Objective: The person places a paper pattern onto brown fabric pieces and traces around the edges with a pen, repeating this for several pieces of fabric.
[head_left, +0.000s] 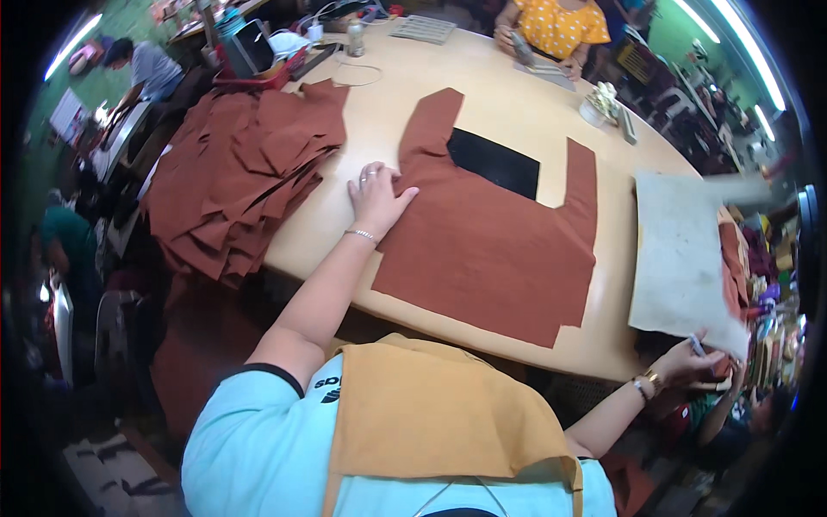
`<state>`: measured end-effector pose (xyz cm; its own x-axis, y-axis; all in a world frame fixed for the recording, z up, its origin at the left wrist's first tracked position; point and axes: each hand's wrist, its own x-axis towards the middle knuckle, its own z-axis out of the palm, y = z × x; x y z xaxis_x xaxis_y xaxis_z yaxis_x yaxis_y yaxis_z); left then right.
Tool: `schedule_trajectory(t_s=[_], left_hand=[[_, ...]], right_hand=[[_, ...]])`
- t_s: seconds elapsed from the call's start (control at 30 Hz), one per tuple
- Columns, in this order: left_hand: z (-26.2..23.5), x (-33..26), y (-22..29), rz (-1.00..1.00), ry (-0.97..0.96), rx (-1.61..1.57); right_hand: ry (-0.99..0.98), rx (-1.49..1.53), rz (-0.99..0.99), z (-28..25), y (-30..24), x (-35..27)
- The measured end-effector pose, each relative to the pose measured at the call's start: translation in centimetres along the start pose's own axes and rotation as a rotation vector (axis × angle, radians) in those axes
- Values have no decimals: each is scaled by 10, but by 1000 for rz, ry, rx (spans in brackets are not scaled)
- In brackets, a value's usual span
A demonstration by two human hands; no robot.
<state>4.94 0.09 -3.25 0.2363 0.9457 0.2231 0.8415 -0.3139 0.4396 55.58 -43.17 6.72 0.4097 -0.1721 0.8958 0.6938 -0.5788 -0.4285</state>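
Observation:
A rust-brown cut fabric piece [491,246] with two long strap-like ends lies flat on the table in front of me. At its left edge rests my left hand [379,198], fingers spread, touching the cloth and the tabletop. Over the dark opening between the straps, a black rectangle [500,164] shows, partly covered by the fabric. Off to the right, my right hand [685,362] is closed on a slim pale pen [696,346]. It is by the lower edge of a large pale grey-green sheet [676,250], whose corner is blurred. More brown fabric [732,271] shows beside that sheet.
A heap of brown fabric pieces [245,164] overhangs the table's left edge. Behind it stands a red basket [258,77] with a dark device. A bowl of pale scraps [599,108] sits far right. Across the table [379,108], a person in yellow works; others are nearby.

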Motion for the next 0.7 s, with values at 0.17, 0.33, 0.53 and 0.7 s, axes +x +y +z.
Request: schedule_trajectory(t_s=[0.17,0.33,0.53,0.7], left_hand=[[-5,11,2,30,30,16],[-51,9,10,-207,-76,-939],[-261,-44,-67,236,86,-1090],[-439,-156,-140,79,436,-771]], right_hand=[[-423,1180,635,43,-62,-75],[-1056,543,53,62,-128,-136],[-1340,698,154,78,-134,-170],[-1414,746,174,82,-122,-187]])
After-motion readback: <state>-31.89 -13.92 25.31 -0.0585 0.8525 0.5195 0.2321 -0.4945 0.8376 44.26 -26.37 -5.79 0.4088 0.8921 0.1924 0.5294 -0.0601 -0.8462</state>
